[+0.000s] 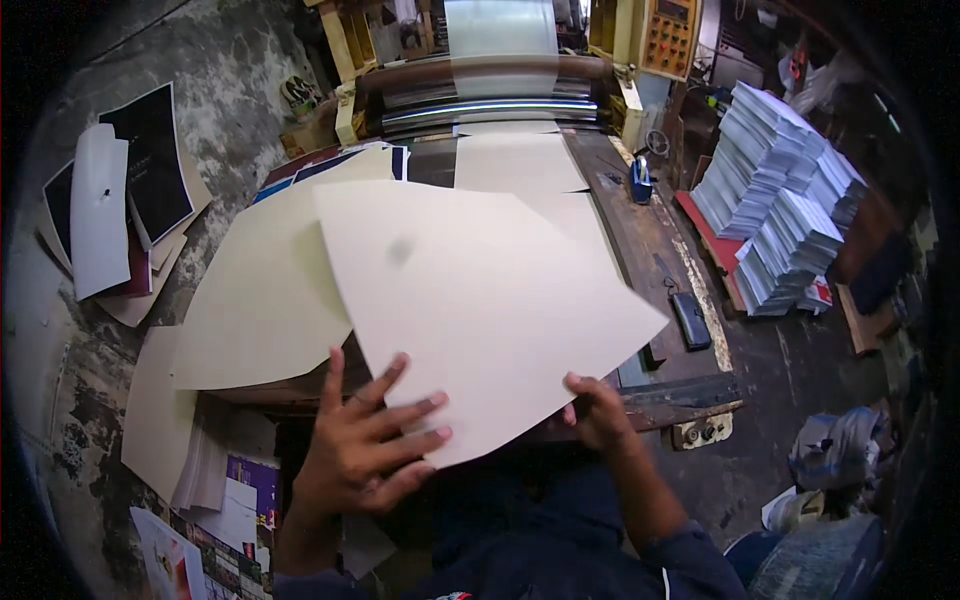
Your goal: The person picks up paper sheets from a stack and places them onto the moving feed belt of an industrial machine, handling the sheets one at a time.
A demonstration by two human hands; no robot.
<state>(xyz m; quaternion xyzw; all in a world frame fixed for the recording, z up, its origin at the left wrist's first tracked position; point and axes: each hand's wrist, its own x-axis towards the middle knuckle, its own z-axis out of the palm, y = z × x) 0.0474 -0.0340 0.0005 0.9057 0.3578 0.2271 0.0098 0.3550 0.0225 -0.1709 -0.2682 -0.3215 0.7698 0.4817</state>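
A large cream-white sheet of card [480, 310] is lifted at a tilt over the machine's feed table. My right hand [602, 415] pinches its near right edge, thumb on top and fingers partly hidden underneath. At the near left edge, my left hand [365, 450] has its fingers spread against the sheet. Left of it lies a pile of similar cream sheets [250, 300], partly covered by the lifted one. Farther off, another pale sheet [515, 165] lies flat on the table, running up to the shiny metal roller [490, 112].
A wooden side rail [640, 235] runs along the table's right, bearing a blue tool [641, 180] and a dark case [690, 320]. Tall paper stacks [765, 175] stand on the right. Loose printed sheets [150, 160] lean at the left wall; a control panel [668, 38] hangs at the back.
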